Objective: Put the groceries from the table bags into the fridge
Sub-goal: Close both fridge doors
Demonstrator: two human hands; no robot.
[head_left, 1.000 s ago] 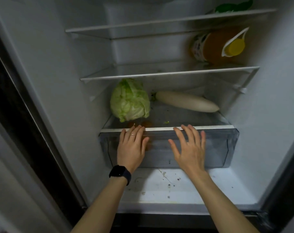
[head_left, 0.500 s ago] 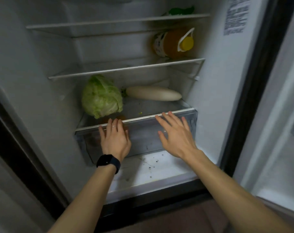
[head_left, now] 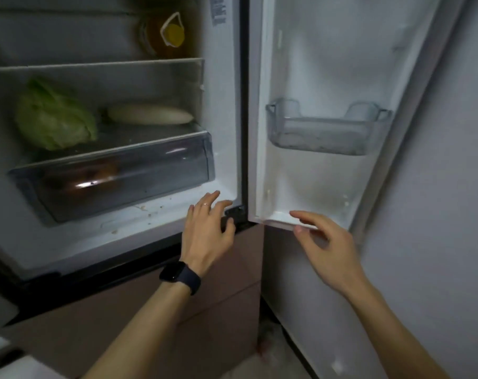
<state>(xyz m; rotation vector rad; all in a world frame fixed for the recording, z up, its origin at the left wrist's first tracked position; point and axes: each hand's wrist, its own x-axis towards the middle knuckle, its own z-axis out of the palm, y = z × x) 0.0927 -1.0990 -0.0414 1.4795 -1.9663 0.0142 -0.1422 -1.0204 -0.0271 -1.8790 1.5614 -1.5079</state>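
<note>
Both hands hold nothing, fingers loosely spread: the left hand point(head_left: 207, 231) hangs by the hinge corner and the right hand point(head_left: 328, 242) at the bottom edge of the fridge door point(head_left: 328, 64), so swinging it shut could pinch the left fingers. Beyond, cabbage point(head_left: 54, 116) and white radish point(head_left: 150, 114) lie above the crisper drawer point(head_left: 128, 173). The bags' surface is out of view, and a grey wall point(head_left: 451, 187) stands to the right.

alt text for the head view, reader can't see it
Two open, empty hands reach toward an open fridge: left hand near the hinge corner, right hand by the bottom edge of the door. Inside, a cabbage and a white radish lie above a clear drawer.
</note>
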